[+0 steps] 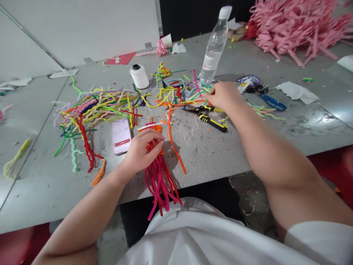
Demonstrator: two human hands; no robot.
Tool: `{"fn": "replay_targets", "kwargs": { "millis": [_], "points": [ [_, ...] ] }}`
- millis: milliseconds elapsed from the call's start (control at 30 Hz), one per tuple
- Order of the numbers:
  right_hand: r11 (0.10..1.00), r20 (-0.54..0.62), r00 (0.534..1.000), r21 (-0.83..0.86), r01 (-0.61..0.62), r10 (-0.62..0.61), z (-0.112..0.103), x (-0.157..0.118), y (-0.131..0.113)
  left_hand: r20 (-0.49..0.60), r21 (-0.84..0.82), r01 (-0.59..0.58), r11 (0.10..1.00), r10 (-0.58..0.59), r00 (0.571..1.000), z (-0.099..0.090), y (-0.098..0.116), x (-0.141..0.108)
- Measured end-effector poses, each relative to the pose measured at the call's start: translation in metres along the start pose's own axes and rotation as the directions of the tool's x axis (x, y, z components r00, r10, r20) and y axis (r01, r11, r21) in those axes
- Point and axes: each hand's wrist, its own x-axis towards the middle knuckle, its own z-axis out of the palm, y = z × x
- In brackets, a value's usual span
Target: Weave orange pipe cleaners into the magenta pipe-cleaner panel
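My left hand (145, 149) rests on a woven orange and red piece with long pink and red strands (158, 180) that hang over the table's front edge. Its fingers are curled over the upper part of the piece. Farther right, my right hand (222, 96) reaches into a loose heap of coloured fuzzy stems (179, 90), fingertips pinched together among them; what they grip is too small to make out. Just below that hand lie black and yellow pliers (212, 122). One orange stem (173, 143) lies between the hands.
A phone (121, 138) lies left of my left hand, beside a large pile of coloured stems (96, 106). Behind stand a white thread spool (139, 77) and a water bottle (213, 51). Pink ribbon loops (298, 25) fill the back right; a blue tag (273, 102) and tissue (298, 92) lie right.
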Motion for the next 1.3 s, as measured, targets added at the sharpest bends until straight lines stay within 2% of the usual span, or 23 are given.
{"fn": "replay_targets", "kwargs": {
  "millis": [33,133,267,400,533,833,900,967,1033,1100,1200,1267,1300],
  "points": [
    [0.994,-0.021,0.995,-0.048,-0.099,0.098,0.003,0.005,0.009,-0.028,0.015,0.016,1.0,-0.016,0.999,-0.005,-0.002,0.001],
    [0.983,-0.065,0.985,-0.082,-0.166,0.161,0.015,0.011,0.016,-0.089,0.042,0.095,0.995,-0.091,0.992,-0.018,-0.009,0.005],
    [0.992,-0.206,0.97,0.028,-0.124,0.127,0.019,0.012,0.012,0.016,0.117,0.119,0.986,-0.122,0.992,-0.03,-0.017,0.008],
    [0.989,-0.34,0.93,0.092,-0.113,0.138,0.009,0.015,0.015,0.117,0.156,0.078,0.985,-0.097,0.988,-0.032,-0.024,0.008],
    [0.992,-0.422,0.899,0.091,-0.088,0.119,-0.004,0.014,0.017,0.139,0.158,0.05,0.986,-0.072,0.988,-0.03,-0.026,0.007],
    [0.984,-0.65,0.755,0.176,0.039,0.087,-0.021,0.012,0.013,0.151,0.157,-0.005,0.988,-0.019,0.988,-0.029,-0.023,0.006],
    [0.973,-0.644,0.759,0.222,0.065,0.096,-0.021,0.011,0.01,0.156,0.153,-0.005,0.988,-0.019,0.988,-0.028,-0.023,0.005],
    [0.932,-0.566,0.813,0.352,0.085,0.139,-0.015,0.012,0.006,0.165,0.149,-0.012,0.989,-0.013,0.986,-0.027,-0.022,0.005],
    [0.85,-0.448,0.872,0.521,0.077,0.195,-0.003,0.016,0.003,0.173,0.15,-0.021,0.989,-0.005,0.985,-0.025,-0.022,0.005],
    [0.796,-0.363,0.903,0.603,0.042,0.227,0.01,0.024,0.003,0.181,0.15,-0.025,0.988,-0.003,0.984,-0.024,-0.022,0.005],
    [0.685,-0.292,0.903,0.728,-0.004,0.316,0.02,0.038,0.014,0.201,0.15,-0.033,0.988,0.002,0.98,-0.023,-0.023,0.006],
    [0.624,-0.302,0.867,0.781,-0.013,0.396,0.019,0.043,0.026,0.216,0.148,-0.039,0.988,0.006,0.976,-0.023,-0.024,0.005],
    [0.635,-0.307,0.852,0.771,-0.037,0.423,0.016,0.044,0.031,0.224,0.147,-0.042,0.988,0.008,0.974,-0.023,-0.024,0.005]
  ]
}}
